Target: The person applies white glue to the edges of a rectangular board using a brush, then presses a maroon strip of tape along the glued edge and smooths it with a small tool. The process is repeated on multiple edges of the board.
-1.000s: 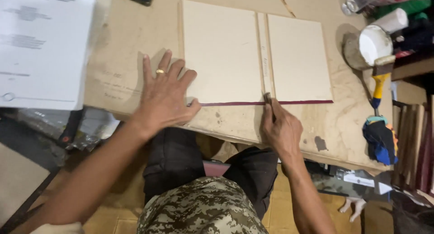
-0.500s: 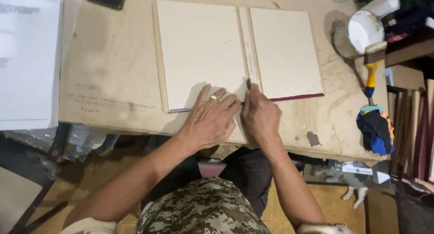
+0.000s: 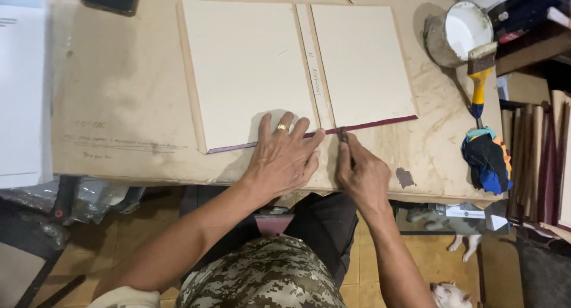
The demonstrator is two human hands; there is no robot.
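The left hand [image 3: 282,159] is lying flat and released on the near edge of the book cover [image 3: 297,70], pinning it to the tabletop [image 3: 119,106]. The right hand [image 3: 360,174] is pinching a small tool [image 3: 343,134], clenched around it, at the dark red cloth edge [image 3: 369,125]. Pressing firmly along that fold, with the boards kept from sliding, should be giving a clean crease.

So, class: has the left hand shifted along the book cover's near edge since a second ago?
Yes. The left hand has slid right along the cover boards, from the left board's corner toward the spine strip, close beside the right hand.
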